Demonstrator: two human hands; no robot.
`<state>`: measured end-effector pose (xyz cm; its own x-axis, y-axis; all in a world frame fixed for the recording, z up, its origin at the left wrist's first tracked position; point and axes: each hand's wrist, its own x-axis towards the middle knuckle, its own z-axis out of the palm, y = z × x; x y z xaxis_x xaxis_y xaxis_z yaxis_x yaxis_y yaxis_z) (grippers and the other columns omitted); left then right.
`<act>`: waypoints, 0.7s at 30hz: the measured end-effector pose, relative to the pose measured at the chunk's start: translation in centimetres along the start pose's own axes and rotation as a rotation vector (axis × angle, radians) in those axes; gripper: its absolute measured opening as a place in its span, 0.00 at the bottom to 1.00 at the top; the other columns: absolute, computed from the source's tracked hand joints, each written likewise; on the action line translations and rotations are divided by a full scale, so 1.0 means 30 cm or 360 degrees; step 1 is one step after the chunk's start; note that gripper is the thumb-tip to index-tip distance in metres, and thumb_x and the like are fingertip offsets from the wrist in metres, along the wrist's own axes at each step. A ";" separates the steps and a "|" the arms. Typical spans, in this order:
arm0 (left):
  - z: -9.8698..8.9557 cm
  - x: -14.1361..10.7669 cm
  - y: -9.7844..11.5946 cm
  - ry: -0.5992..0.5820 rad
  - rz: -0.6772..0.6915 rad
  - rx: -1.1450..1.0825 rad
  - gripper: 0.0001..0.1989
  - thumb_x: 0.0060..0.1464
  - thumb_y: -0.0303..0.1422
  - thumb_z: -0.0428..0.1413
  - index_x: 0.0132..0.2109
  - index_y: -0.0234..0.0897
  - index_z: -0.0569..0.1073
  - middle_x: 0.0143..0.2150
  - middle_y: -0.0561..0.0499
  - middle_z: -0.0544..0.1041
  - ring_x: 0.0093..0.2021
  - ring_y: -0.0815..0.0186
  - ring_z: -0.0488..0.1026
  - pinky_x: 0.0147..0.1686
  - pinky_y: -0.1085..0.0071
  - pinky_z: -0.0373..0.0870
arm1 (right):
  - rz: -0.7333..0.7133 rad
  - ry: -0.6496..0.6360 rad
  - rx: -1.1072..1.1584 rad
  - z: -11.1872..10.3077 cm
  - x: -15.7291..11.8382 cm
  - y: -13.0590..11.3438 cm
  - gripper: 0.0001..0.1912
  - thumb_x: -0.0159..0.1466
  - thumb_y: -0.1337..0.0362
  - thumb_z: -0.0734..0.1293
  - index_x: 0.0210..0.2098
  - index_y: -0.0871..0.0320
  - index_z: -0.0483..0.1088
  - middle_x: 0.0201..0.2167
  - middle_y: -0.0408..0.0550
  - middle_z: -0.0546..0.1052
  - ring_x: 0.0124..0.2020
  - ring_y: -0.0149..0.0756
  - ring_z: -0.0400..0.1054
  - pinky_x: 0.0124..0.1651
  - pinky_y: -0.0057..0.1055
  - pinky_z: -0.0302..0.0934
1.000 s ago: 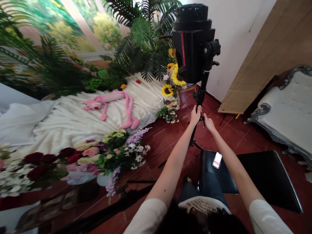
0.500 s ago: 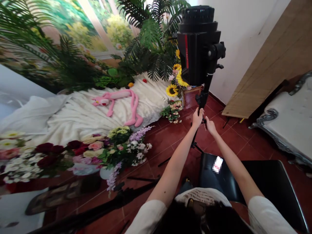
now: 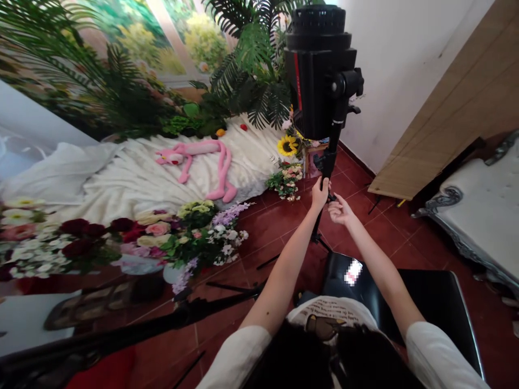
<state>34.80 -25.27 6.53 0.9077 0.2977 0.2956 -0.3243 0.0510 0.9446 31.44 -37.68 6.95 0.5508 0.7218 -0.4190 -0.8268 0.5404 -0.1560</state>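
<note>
one upright stand (image 3: 333, 146) wrapped by your left hand (image 3: 320, 194); side knob (image 3: 331, 198) just left of your right hand (image 3: 339, 210), fingers curled, grip unclear.

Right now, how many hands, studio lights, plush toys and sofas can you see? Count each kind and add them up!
Left hand and right hand: 2 hands
Studio light: 1
Pink panther plush toy: 1
White tufted sofa: 1
Total: 5

Arms (image 3: 280, 278) extend forward, left hand (image 3: 320, 194) clenched, right hand (image 3: 339, 209) curled just beside it.
</note>
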 end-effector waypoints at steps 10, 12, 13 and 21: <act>-0.004 0.013 -0.019 -0.0056 0.0002 0.0032 0.30 0.56 0.62 0.44 0.32 0.38 0.68 0.26 0.53 0.69 0.26 0.71 0.65 0.31 0.72 0.65 | -0.0708 0.0578 -0.1036 0.058 0.051 0.034 0.27 0.57 0.58 0.72 0.20 0.53 0.47 0.10 0.29 0.48 0.12 0.21 0.37 0.13 0.22 0.38; -0.004 0.013 -0.018 -0.0065 -0.0013 0.0043 0.31 0.55 0.63 0.43 0.32 0.38 0.68 0.26 0.53 0.69 0.26 0.71 0.65 0.31 0.72 0.65 | -0.0897 0.0639 -0.1305 0.044 0.036 0.031 0.26 0.54 0.55 0.74 0.20 0.54 0.50 0.12 0.30 0.53 0.13 0.20 0.42 0.15 0.22 0.39; -0.003 0.012 -0.017 -0.0068 -0.0019 0.0049 0.31 0.55 0.63 0.43 0.33 0.38 0.68 0.26 0.53 0.68 0.26 0.71 0.65 0.31 0.73 0.65 | -0.0977 0.0671 -0.1457 0.036 0.026 0.025 0.27 0.53 0.54 0.75 0.20 0.54 0.51 0.13 0.31 0.56 0.14 0.20 0.45 0.15 0.21 0.41; -0.006 0.014 -0.012 -0.0092 0.0008 0.0065 0.32 0.54 0.64 0.42 0.31 0.38 0.67 0.27 0.53 0.68 0.27 0.71 0.65 0.32 0.73 0.65 | -0.0887 0.0916 -0.2198 0.015 0.014 -0.021 0.24 0.58 0.44 0.69 0.24 0.55 0.60 0.19 0.40 0.71 0.15 0.25 0.56 0.19 0.25 0.51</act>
<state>35.26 -25.00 6.29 0.9203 0.2425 0.3071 -0.3190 0.0106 0.9477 32.24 -37.52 7.27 0.9557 0.1522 -0.2519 -0.1860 -0.3509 -0.9178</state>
